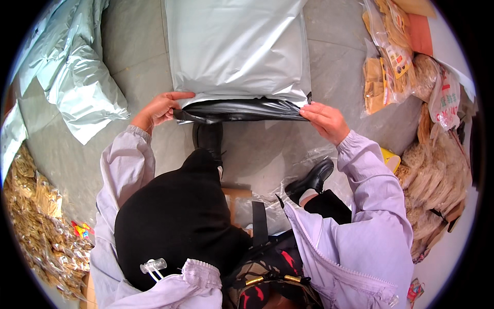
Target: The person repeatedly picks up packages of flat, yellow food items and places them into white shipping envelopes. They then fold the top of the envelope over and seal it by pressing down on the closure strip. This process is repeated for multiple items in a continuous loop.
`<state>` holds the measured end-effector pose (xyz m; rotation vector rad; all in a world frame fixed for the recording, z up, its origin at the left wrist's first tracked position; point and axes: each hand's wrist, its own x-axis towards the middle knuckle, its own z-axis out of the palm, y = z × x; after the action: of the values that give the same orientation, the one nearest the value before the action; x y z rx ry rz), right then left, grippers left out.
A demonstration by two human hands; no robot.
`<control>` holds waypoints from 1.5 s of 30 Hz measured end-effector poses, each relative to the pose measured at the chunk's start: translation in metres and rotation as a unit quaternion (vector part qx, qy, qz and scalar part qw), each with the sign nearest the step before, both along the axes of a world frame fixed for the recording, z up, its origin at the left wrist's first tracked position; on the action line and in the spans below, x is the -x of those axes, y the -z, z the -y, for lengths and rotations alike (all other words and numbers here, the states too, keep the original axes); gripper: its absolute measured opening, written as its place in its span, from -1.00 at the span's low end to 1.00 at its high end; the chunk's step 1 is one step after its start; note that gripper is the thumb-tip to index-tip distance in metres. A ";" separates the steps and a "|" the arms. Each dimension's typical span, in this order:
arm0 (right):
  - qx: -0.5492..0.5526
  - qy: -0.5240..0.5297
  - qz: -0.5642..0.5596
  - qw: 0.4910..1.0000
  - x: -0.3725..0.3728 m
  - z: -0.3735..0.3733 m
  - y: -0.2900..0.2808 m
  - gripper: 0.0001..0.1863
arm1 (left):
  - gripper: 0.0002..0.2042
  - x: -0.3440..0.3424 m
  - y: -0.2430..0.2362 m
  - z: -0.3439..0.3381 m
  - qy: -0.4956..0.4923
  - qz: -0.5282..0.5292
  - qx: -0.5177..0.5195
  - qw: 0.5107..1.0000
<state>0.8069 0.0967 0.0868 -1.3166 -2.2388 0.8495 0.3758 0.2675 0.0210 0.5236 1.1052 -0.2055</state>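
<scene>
A large silver-white plastic mailing bag point(236, 51) lies in front of me, its mouth toward me. The black inner side point(242, 109) shows along the folded-back edge of the mouth. My left hand point(160, 108) grips the left corner of that edge, thumb and fingers closed on the film with the forefinger lying along the top. At the right corner, my right hand point(327, 121) pinches the edge, fingers together on top. Between the two hands the edge is stretched in a nearly straight line. What is inside the bag is hidden.
More silver-white bags point(77, 77) lie at the far left. Clear packs of brown goods pile up at the near left point(41, 221) and far right point(388, 67), with beige bundles point(437, 170) on the right. My shoes point(310, 180) stand on the grey tiled floor point(139, 56).
</scene>
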 end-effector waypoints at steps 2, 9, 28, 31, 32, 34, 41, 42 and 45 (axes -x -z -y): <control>0.040 0.048 -0.044 0.997 0.006 0.001 -0.009 -0.67 | -0.48 -0.001 -0.005 0.001 0.019 -0.008 -0.014 1.000; 0.174 0.326 -0.240 0.898 0.014 -0.061 0.003 -0.89 | -0.60 0.011 0.001 -0.015 -0.093 0.059 0.058 0.992; 0.177 0.516 -0.329 0.771 0.006 -0.083 0.106 -0.82 | -0.68 -0.015 0.033 -0.012 -0.088 -0.049 -0.469 0.878; 0.168 0.553 -0.242 0.780 0.009 -0.083 0.112 -0.81 | -0.81 -0.033 0.036 -0.022 -0.143 -0.168 -0.438 0.872; 0.165 0.569 -0.196 0.781 0.009 -0.082 0.112 -0.81 | -0.86 -0.041 0.033 -0.023 -0.139 -0.225 -0.460 0.848; 0.130 0.595 -0.098 0.787 0.004 -0.081 0.109 -0.83 | -0.89 -0.052 0.010 -0.026 -0.131 -0.214 -0.642 0.725; -0.115 0.267 0.017 0.957 0.106 -0.078 0.054 -0.63 | -0.44 -0.125 -0.013 0.018 0.289 0.041 -0.765 0.573; -0.079 0.257 0.065 0.961 0.122 -0.075 0.063 -0.52 | -0.36 -0.124 0.000 0.014 0.306 -0.002 -0.757 0.577; -0.032 0.297 0.148 0.943 0.115 -0.078 0.079 -0.24 | -0.17 -0.109 0.015 0.002 0.312 -0.081 -0.740 0.590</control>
<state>0.6918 0.1743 0.0081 -2.0402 -1.8549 0.3706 0.4844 0.2659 0.0061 2.4829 1.0109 0.1463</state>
